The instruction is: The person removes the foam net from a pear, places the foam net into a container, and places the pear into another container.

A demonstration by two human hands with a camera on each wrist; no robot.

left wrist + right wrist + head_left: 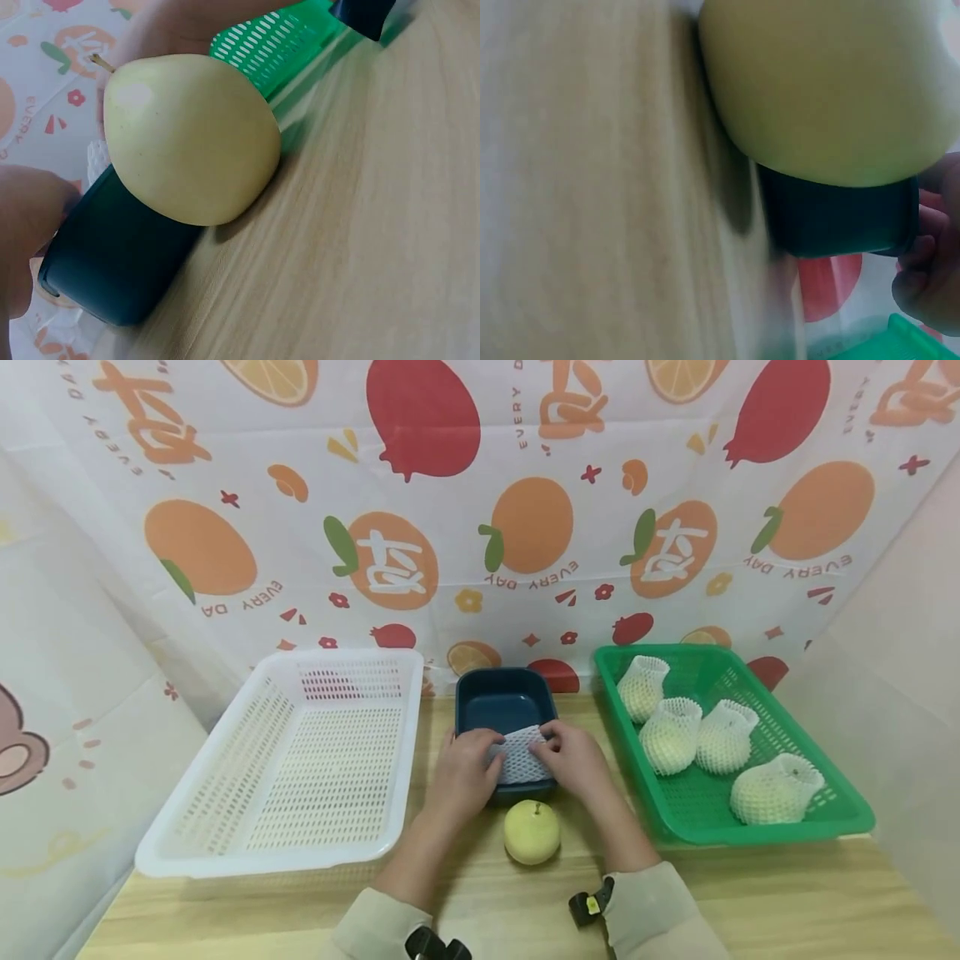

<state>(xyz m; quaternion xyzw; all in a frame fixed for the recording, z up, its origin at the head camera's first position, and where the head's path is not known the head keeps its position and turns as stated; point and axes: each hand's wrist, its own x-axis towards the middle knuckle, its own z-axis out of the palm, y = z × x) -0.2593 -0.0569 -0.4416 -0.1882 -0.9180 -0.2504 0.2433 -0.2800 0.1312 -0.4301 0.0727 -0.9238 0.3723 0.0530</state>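
Pinching the net (521,755) over the box (498,706), left hand (465,772) and right hand (577,762), fingers curled, seem to ready it; the next move likely needs it opened. The pear (532,833) sits just nearer.

L hand (30,232) is at the dk tub (120,247), w/ a bit of white netting (97,159) just beyond. Yellow fruit (191,139) sits nearer than the grip, on the wood tabletop (360,225); green basket (262,46) behind.
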